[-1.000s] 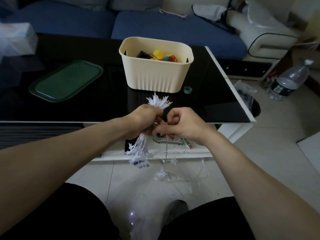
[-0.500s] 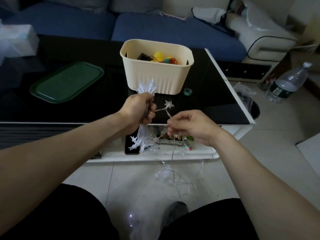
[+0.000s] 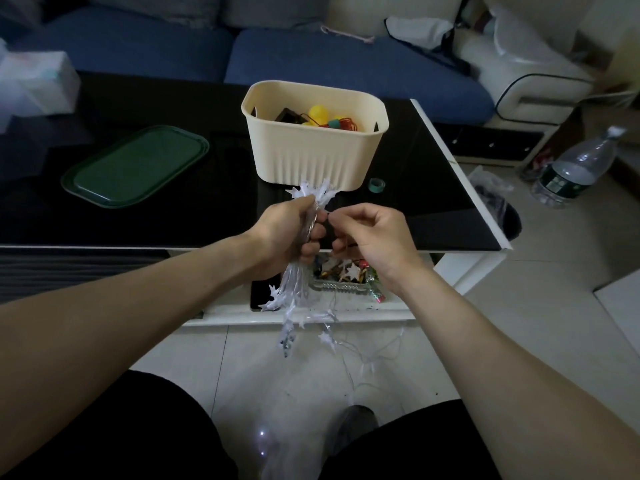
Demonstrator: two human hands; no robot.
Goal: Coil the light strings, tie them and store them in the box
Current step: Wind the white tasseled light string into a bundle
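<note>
The next loop is best laid flat against the bundle [image 3: 304, 237] with the loose wire kept taut, so that the stars do not snag. The bundle is gripped in front of the box [image 3: 313, 147], over the surface edge, by the curled fingers [image 3: 313, 233] of the left hand [image 3: 284, 237]. The free wire is pinched between thumb and forefinger of the right hand [image 3: 374, 237], and the rest trails to the floor [image 3: 519, 323].
</note>
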